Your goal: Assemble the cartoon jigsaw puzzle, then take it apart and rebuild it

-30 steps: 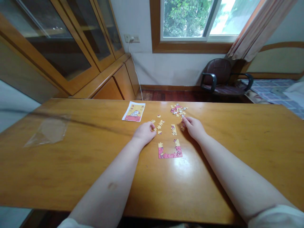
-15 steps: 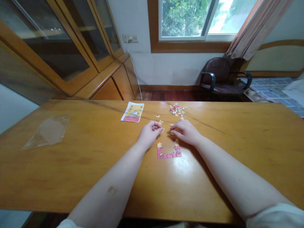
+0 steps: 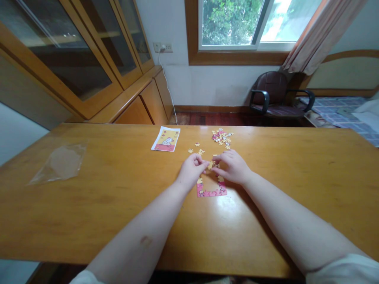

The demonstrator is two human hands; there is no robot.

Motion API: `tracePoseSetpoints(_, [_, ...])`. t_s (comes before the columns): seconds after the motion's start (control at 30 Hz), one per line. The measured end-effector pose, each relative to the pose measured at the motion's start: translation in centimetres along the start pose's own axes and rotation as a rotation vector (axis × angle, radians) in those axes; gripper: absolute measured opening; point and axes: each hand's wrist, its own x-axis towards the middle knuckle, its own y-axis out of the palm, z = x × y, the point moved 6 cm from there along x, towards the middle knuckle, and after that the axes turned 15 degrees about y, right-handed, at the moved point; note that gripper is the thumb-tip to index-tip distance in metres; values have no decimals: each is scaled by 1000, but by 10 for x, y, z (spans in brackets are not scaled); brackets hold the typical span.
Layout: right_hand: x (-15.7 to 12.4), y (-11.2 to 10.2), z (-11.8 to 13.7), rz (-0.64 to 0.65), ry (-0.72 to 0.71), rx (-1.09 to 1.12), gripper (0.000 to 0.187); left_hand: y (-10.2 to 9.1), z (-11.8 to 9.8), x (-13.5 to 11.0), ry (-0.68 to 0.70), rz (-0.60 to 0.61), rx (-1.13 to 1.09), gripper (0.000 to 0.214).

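Note:
A partly joined jigsaw puzzle (image 3: 212,193) lies flat before me, pink along the near edge with yellow pieces rising at both sides. Just beyond it, my left hand (image 3: 194,169) is closed in a pinch on a small yellow puzzle piece (image 3: 210,165). My right hand (image 3: 232,166) is on the other side of that piece, thumb and curved fingers apart. Between its fingers a loose piece or two shows on the table; whether it touches the pinched piece is unclear. My left fingers cover the puzzle's upper left part.
Several loose yellow pieces (image 3: 201,152) lie beyond my left hand. A heap of pieces (image 3: 222,136) sits near the table's far edge. The picture card (image 3: 166,139) is left of it, and a clear plastic bag (image 3: 63,161) lies far left on the wooden table (image 3: 118,177).
My left hand has moved right and slightly nearer, bringing a yellow piece over by my right hand and covering the puzzle's upper left part. My right hand has barely shifted.

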Motion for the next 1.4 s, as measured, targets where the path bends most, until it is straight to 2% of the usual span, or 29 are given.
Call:
tracePoseSetpoints(0.17, [-1,1,-1,-9,-11,8,19,-2,1,0,25,-12,48,33])
tracePoseSetpoints(0.6, [0,5,-5,156,-5,5,16,-1,2,2,114,73,265,23])
tracePoseSetpoints(0.7, [2,4,-9,234,58,-31,17,-3,1,1,140,88,350,17])
tracePoseSetpoints(0.87, [4,4,-27,441,277,-115,17,-11,-10,0,174,41,608,19])
tracePoseSetpoints(1.0, [1,7,-28,553,311,-133,16,-13,-12,1,181,29,621,16])
tracePoseSetpoints(1.4, [1,8,-31,546,332,-87,18,-13,-14,1,208,17,587,11])
